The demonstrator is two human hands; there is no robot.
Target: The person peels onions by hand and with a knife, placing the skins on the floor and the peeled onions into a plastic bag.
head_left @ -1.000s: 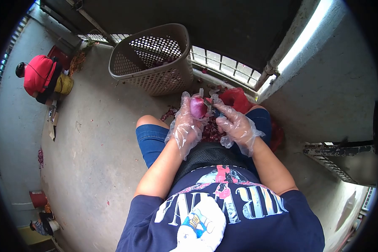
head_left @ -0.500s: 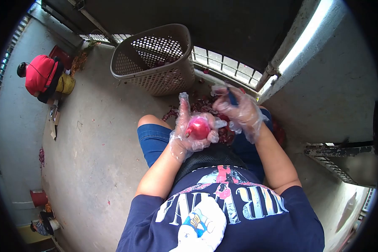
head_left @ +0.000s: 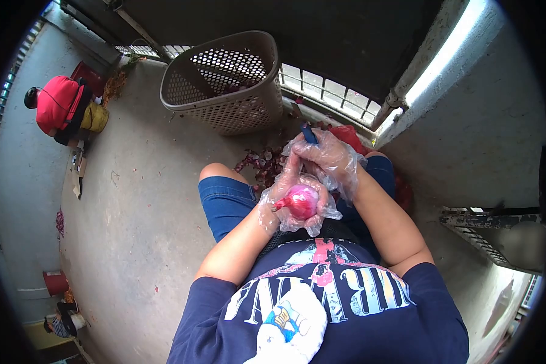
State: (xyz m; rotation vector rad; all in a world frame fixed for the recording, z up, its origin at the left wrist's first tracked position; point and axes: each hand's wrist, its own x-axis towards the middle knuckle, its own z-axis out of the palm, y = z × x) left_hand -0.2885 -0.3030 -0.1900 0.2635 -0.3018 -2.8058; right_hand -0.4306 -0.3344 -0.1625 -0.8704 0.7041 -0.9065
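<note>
My left hand (head_left: 279, 193), in a clear plastic glove, cups a red onion (head_left: 303, 202) over my lap. Part of the onion's skin is dark pink, part pale and shiny, and its reddish stem end points left. Just beyond it, my right hand (head_left: 329, 156) is also gloved and curls around a blue-handled tool (head_left: 309, 134). The tool's working end is hidden behind the fingers. Both hands meet near the raised left fingers, and the right one stays above the onion. Loose onion skins (head_left: 264, 165) lie on the floor between my knees.
A brown perforated basket (head_left: 224, 109) with some onions or skins inside stands ahead. Red netting (head_left: 349, 137) lies beyond my right hand. A person in red (head_left: 57, 106) sits at the far left, another person (head_left: 60, 324) lower left near a red bucket (head_left: 56, 283).
My left hand has turned and moved right and closer to my body with the onion. The right hand has come left to meet it, and the blue handle now points up and away.
</note>
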